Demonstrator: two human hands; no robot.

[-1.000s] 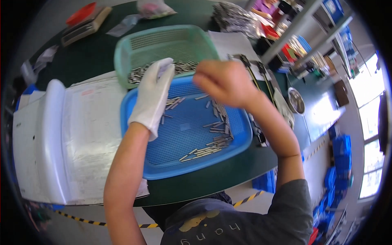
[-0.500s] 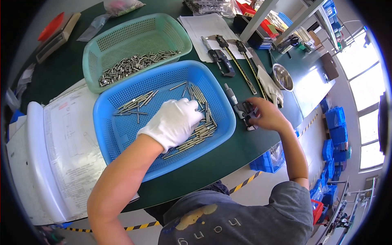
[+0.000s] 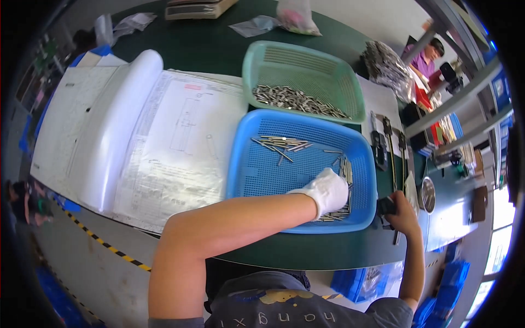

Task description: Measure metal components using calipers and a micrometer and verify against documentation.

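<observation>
In the right part of a blue plastic basket (image 3: 301, 223), my left hand (image 3: 328, 191), in a white glove, lies over slim metal pins (image 3: 350, 169). Its fingers curl downward, and whatever they hold is hidden beneath the glove. A separate group of similar pins (image 3: 279, 143) lies loosely crossed in the basket's back left. Just outside the basket's right wall, my bare right hand (image 3: 403, 214) is closed on a micrometer (image 3: 386, 206) with a black body. Part of the micrometer is covered by the fingers.
Behind stands a green basket (image 3: 306, 52) of short metal parts (image 3: 295, 99). To the left lies an open folder with a drawing sheet (image 3: 180, 136). Calipers (image 3: 388, 131) and a metal bowl (image 3: 427, 195) lie at right, near shelf posts (image 3: 465, 117). Another person (image 3: 424, 60) sits beyond.
The view has swung left, so baskets and tools appear farther right and the folder shows more fully. My right hand has closed on the micrometer; my left stays among the pins.
</observation>
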